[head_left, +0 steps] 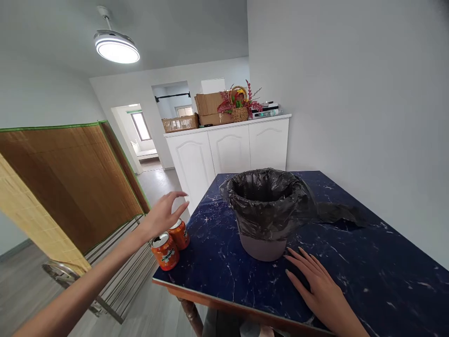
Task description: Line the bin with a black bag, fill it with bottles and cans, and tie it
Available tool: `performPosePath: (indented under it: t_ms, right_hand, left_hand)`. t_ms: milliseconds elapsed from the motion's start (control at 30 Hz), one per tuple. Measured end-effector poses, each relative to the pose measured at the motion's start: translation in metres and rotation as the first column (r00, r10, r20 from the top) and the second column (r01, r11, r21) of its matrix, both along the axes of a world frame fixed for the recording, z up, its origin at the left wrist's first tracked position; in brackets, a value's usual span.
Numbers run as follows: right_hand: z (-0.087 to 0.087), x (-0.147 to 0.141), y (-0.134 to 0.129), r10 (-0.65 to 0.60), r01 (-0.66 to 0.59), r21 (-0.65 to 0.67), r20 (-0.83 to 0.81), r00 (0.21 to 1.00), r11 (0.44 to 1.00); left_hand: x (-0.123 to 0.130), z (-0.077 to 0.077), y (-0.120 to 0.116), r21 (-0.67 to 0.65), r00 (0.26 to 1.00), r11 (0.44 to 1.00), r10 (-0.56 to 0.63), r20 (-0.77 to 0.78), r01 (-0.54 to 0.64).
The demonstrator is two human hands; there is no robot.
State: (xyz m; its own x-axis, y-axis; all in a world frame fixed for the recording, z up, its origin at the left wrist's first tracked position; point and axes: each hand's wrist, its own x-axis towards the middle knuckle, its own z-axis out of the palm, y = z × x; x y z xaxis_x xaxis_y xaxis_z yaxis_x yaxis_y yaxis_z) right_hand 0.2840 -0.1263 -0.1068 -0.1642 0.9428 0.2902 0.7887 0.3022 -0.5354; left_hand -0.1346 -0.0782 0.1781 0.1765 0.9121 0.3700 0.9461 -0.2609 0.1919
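My left hand (167,213) hovers over two orange soda cans at the table's left edge, thumb and fingers apart, holding nothing. The nearer can (165,252) stands upright with its opened top showing. Just behind it, the other can (179,234) is partly covered by my hand. A trash can (264,248) lined with a black plastic bag (266,217) stands mid-table, the bag folded over its rim. My right hand (315,283) lies on the tabletop by the trash can's base, fingers stretched out.
The dark blue marble-patterned table (217,276) meets the wall on the right. A strip of black plastic (340,214) trails right from the trash can. Beyond are a white cabinet (228,150) bearing a flower basket (240,112) and cardboard boxes. A metal rack (122,276) stands left.
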Motion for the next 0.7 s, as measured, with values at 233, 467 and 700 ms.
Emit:
performPosePath:
  t_ms: [233,467,700]
  right_hand:
    - [-0.001,-0.001,0.001,-0.007,0.008,-0.007,0.017,1.0,1.0]
    - [0.001,-0.002,0.002,-0.014,0.015,-0.045,0.02,1.0,0.999]
    - [0.011,-0.003,0.0,-0.015,0.015,-0.041,0.006,1.0,0.999]
  left_hand:
    - [-0.042,-0.049,0.008,-0.321,0.97,0.928,0.127,-0.209,-0.19]
    - [-0.008,-0.036,0.021,-0.214,0.988,0.971,0.076,-0.137,-0.105]
    - [0.094,0.051,0.019,0.445,0.85,0.863,-0.406,0.335,0.237]
